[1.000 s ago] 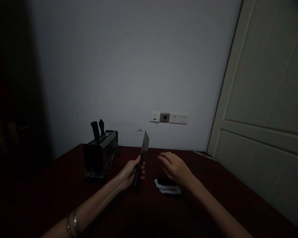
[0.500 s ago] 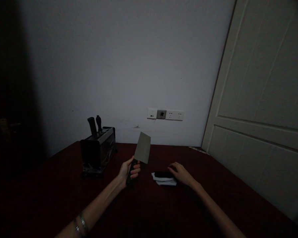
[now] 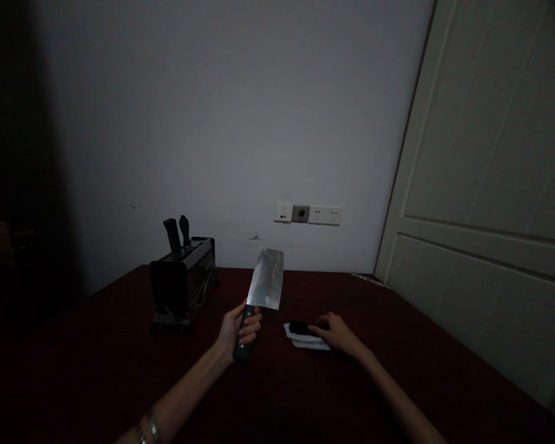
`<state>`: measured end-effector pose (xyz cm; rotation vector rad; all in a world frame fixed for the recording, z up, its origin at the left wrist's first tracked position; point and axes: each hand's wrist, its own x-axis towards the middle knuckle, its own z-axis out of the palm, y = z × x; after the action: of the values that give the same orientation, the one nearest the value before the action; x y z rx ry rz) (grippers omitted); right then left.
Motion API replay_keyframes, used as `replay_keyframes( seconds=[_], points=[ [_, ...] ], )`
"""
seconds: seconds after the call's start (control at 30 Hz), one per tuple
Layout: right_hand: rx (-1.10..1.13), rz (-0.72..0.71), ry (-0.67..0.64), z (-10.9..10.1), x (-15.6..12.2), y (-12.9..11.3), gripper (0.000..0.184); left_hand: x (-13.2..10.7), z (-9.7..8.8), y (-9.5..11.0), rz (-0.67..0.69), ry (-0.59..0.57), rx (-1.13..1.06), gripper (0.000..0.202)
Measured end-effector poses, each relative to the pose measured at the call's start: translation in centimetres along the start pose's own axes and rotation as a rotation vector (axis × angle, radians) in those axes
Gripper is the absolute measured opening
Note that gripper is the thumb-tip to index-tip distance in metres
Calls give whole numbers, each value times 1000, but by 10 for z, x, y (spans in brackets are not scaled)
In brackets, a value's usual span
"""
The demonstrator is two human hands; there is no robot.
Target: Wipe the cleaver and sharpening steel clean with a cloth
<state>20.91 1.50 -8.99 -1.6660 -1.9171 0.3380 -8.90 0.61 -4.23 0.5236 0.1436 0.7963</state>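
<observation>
My left hand is wrapped round the black handle of a cleaver. Its broad, shiny blade points up and away from me, flat side towards me. To the right, my right hand has its thumb and curled fingers at the right end of a small black oblong object, whose kind I cannot make out. That object lies on a folded white cloth on the dark red table.
A knife block with two black handles sticking up stands at the left on the table. Behind it rises a pale wall with a row of sockets. A panelled door borders the right side.
The cleaver has turned in my left hand's grip, so its blade now looks bright and its handle shows more. My right hand has closed in on the black object, fingertips now at its end.
</observation>
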Motion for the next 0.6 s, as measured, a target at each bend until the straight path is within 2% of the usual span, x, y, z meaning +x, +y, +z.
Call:
replay_keyframes(
  seconds=[0.17, 0.3, 0.4, 0.53, 0.6],
  points=[
    [135, -23, 26, 5, -7, -5, 26, -1, -2, 0, 7, -22, -26, 21],
    [325, -7, 43, 7, -8, -10, 15, -2, -2, 1, 27, -32, -20, 21],
    [521, 43, 92, 6, -3, -13, 16, -2, -3, 1, 35, -29, -9, 21],
    [812, 196, 192, -3, 8, -17, 21, -1, -6, 0, 20, -36, 0, 23],
    [956, 269, 194, -11, 12, -23, 26, 0, -7, 0, 10, -43, 5, 24]
  ],
)
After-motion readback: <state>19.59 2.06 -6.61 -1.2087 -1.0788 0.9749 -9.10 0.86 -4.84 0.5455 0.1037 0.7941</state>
